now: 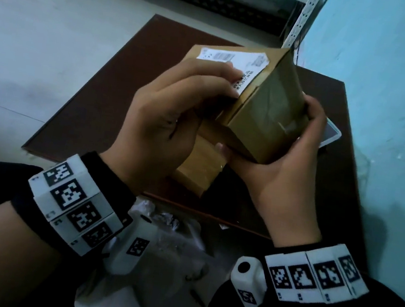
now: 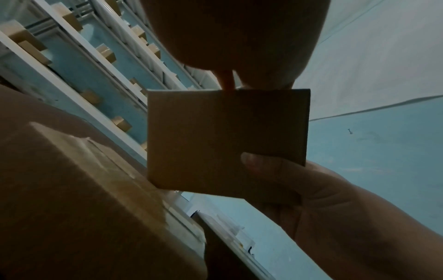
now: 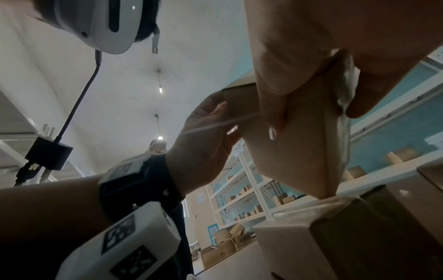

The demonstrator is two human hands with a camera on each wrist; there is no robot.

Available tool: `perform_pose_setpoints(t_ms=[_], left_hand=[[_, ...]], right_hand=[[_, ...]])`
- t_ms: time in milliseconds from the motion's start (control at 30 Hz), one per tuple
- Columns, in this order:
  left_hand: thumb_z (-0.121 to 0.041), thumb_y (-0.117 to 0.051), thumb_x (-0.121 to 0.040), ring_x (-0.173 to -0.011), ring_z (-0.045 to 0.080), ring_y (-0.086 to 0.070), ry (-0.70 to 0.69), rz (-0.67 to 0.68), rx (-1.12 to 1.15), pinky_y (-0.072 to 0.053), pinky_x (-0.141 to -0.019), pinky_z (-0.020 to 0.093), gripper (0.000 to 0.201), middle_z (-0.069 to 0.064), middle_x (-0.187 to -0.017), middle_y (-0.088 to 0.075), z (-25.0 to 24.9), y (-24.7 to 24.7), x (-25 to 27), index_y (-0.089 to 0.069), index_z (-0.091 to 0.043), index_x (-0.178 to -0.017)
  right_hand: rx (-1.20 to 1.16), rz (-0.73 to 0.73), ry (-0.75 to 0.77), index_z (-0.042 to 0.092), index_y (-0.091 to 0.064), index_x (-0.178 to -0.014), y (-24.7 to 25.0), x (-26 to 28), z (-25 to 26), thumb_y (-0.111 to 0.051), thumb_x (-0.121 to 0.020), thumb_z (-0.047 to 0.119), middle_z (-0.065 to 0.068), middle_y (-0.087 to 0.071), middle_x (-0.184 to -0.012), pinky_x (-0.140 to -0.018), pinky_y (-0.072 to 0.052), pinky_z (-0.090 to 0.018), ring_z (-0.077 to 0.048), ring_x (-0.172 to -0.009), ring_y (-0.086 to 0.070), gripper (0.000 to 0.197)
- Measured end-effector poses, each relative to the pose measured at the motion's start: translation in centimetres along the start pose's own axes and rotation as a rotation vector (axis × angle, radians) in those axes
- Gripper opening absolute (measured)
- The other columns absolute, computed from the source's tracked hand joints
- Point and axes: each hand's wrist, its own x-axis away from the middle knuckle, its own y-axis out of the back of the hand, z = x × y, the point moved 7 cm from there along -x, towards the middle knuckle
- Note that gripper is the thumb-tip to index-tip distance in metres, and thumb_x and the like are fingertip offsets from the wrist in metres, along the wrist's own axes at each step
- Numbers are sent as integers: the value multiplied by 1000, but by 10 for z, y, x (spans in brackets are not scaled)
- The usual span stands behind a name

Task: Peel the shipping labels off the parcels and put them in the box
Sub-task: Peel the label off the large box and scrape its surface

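Head view showed a small brown cardboard parcel held up in both hands above a dark brown board that lay on the pale floor. The right hand gripped the parcel from its right side and underneath, fingers curled round the far edge and thumb pressed against the lower corner. The left hand was at the parcel's left face, where a white shipping label with barcodes was stuck; its fingertips were curled onto the label's lower edge, though whether they pinched a lifted corner could not be told. A second taped parcel rested on the board directly below the held parcel, partly hidden by the left hand. Just right of the held parcel, beside the turquoise wall, a flat white-edged object lay on the board. Nearer the person than the board, crumpled clear plastic and white paper sat between the wrists. In the left wrist view the parcel's plain underside faced the camera, with the right thumb across its lower corner. In the right wrist view, shelving with small boxes stood behind the parcel.
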Motion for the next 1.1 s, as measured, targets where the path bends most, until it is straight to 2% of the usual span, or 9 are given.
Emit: perform_pose_setpoints(t_ms=[167,333,433,533,600,733,867,1000,1100], left_hand=[[4,-60,-103,-127,27,-63,34,24,28,-52,-107,42,21,21,-129,-64,3,-1,-1,-64,11,-122],[-2,-64,-103,-123,26,-66,41,18,33,-58,-99,39,10,18,-125,-66,2,1,-3,-64,1,-113],[-3,-60,-105,-112,21,-70,160,-64,57,-59,-89,31,14,15,-120,-70,9,4,0,-67,8,-111],[-3,-49,-109,-110,25,-72,295,-158,224,-59,-91,39,22,19,-116,-72,16,8,5,-66,5,-119],[-5,-43,-111,-111,29,-72,291,-163,297,-60,-91,47,26,20,-117,-71,14,9,5,-65,2,-122],[-10,-65,-104,-109,18,-73,251,-147,113,-60,-90,30,19,14,-114,-73,15,12,2,-71,4,-116],[-9,-64,-105,-111,18,-71,182,-106,57,-59,-92,28,18,13,-115,-72,13,7,3,-72,6,-110],[-9,-69,-102,-115,18,-69,172,-59,44,-60,-93,30,16,14,-117,-70,12,3,2,-71,5,-110],[-5,-65,-102,-112,16,-68,189,-54,6,-56,-91,23,10,11,-115,-70,15,3,3,-70,5,-104]], right_hand=[[42,-72,6,31,-33,-154,7,0,1,-104,-68,28,3,-42,-154,-116,-51,-43,-13,-147,-45,112],[62,-91,-11,28,-33,-155,6,1,2,-103,-69,24,4,-42,-154,-117,-50,-41,-10,-146,-43,111],[45,-79,-12,28,-34,-152,2,0,3,-103,-68,25,5,-44,-153,-116,-51,-39,-7,-144,-45,109],[45,-92,-6,25,-34,-151,1,-2,3,-103,-68,25,4,-45,-152,-116,-50,-38,-7,-144,-46,107],[34,-94,5,25,-33,-149,1,-1,4,-103,-69,23,3,-45,-151,-118,-49,-38,-9,-144,-46,106],[83,-78,48,22,-35,-149,0,0,6,-102,-70,25,0,-47,-150,-114,-50,-33,-10,-140,-49,104],[91,-81,18,19,-32,-153,-1,0,-2,-103,-68,25,-3,-43,-154,-116,-51,-39,-14,-144,-47,111],[126,-80,2,21,-31,-152,-1,1,-4,-102,-67,25,1,-37,-152,-116,-50,-35,-12,-143,-44,111],[184,-37,-10,24,-28,-150,-4,1,-5,-101,-68,31,3,-33,-151,-116,-50,-42,-14,-143,-42,110]])
